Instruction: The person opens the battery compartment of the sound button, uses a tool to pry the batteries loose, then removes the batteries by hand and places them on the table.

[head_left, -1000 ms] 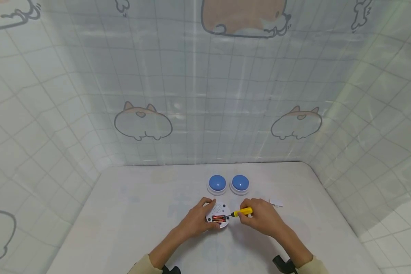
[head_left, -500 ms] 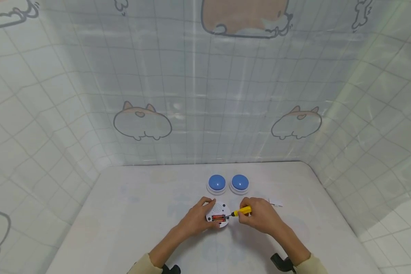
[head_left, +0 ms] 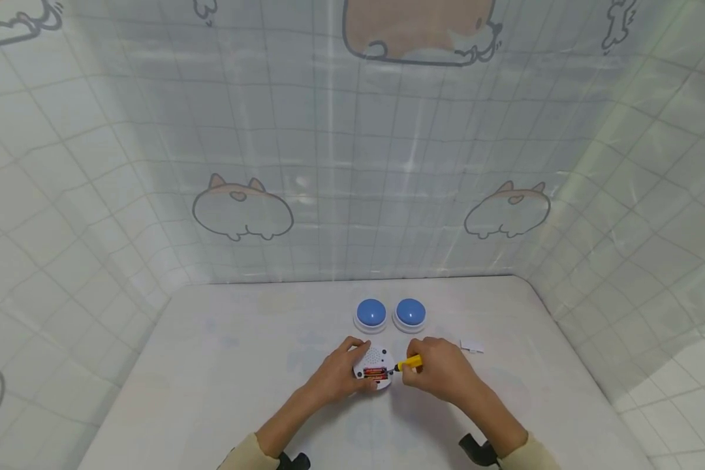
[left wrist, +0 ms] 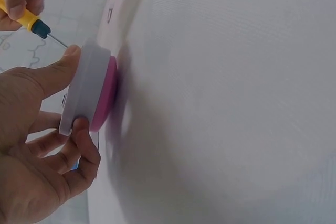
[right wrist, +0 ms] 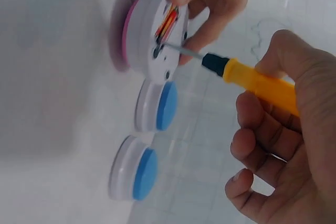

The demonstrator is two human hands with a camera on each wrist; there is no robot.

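My left hand (head_left: pixel 335 377) grips a round white push button (head_left: pixel 376 356) by its sides, thumb on one edge and fingers on the other. The button lies upside down, its pink dome (left wrist: pixel 106 95) facing the table. On its upturned base, orange-red batteries (right wrist: pixel 168 23) sit in an uncovered slot beside a pattern of small holes. A screwdriver (right wrist: pixel 257 85) with a yellow handle and dark collar is held in my right hand (head_left: pixel 442 369), between thumb and fingers. Its thin metal shaft slants down to the slot's right end, the tip right at the batteries.
Two white buttons with blue domes, a left one (head_left: pixel 371 314) and a right one (head_left: pixel 410 314), stand just behind the held button. A small white plastic piece (head_left: pixel 472 346) lies right of my right hand. A patterned sheet (head_left: pixel 376 156) encloses the white table (head_left: pixel 241 365).
My right hand has shifted slightly left with the screwdriver, and more of the yellow handle is covered by the fingers. The left hand and the button have stayed put.
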